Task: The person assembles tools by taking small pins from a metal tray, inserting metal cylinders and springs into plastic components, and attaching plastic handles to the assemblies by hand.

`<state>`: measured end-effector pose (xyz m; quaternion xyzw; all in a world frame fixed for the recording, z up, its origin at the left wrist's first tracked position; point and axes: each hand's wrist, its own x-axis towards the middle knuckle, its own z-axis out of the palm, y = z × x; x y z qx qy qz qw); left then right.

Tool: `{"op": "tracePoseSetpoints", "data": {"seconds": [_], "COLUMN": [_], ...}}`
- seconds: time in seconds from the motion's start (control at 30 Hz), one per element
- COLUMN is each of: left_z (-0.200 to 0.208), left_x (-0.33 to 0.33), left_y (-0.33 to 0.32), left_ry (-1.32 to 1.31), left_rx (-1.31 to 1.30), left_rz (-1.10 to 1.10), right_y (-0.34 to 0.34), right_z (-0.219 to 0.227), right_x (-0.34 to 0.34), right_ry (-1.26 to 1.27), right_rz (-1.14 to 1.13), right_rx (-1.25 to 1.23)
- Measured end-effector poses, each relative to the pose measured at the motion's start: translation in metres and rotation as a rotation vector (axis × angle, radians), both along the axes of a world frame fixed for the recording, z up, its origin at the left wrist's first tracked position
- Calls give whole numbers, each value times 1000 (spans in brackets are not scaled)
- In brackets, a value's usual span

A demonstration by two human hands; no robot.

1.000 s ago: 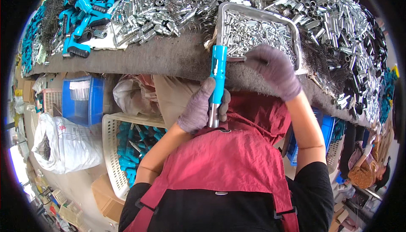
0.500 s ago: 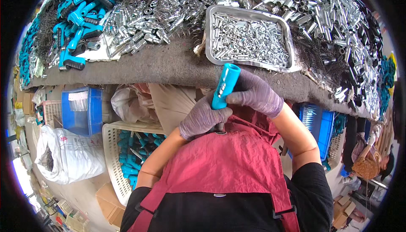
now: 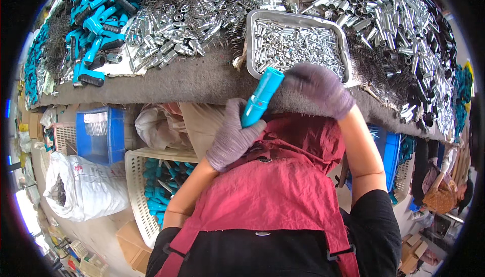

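A shiny turquoise tube-shaped handle (image 3: 262, 97) tilts up and to the right in front of the bench edge. Gloved fingers of my left hand (image 3: 233, 136) are closed round its lower part, and its round open end points toward the bench. My right hand (image 3: 323, 89), in a matching purple-grey glove, is just right of the tube's upper end and apart from it. Its fingers reach over the near edge of a metal tray (image 3: 345, 49) of small silvery pins and are smeared by motion. Whether they hold anything is hidden.
Piles cover the bench: turquoise-and-black handles (image 3: 96, 24) at left, metal fittings (image 3: 166, 42), coil springs (image 3: 381, 67) and chrome tubes (image 3: 371, 9). Below stand a blue crate (image 3: 101, 148), a white sack (image 3: 93, 191) and a cream basket (image 3: 135, 186). Another person (image 3: 444, 191) is at far right.
My right hand has let go of the turquoise handle and moved up and right to the tray. The left hand keeps hold of the handle, which has turned and tilts further right.
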<state>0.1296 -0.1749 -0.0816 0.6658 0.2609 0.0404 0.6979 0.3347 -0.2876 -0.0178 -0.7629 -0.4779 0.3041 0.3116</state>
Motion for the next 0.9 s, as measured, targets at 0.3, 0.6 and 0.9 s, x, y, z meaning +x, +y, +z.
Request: {"op": "tracePoseSetpoints", "data": {"seconds": [0.3,0.6,0.9], "left_z": [4,-16,7], "left_x": [10,3,10], "left_y": [9,9,8], "left_ry": [-167,-233,-296], "left_rx": [822,435,-471], "left_rz": [147,112,175], "right_y": [17,8,-3], "right_z": [-28,-17,-30], "right_x": [34,42,33], "right_ry": [-692,-564,-652], "right_rz": [-243,-75,-287], "right_rx": [-341,-356,138]}}
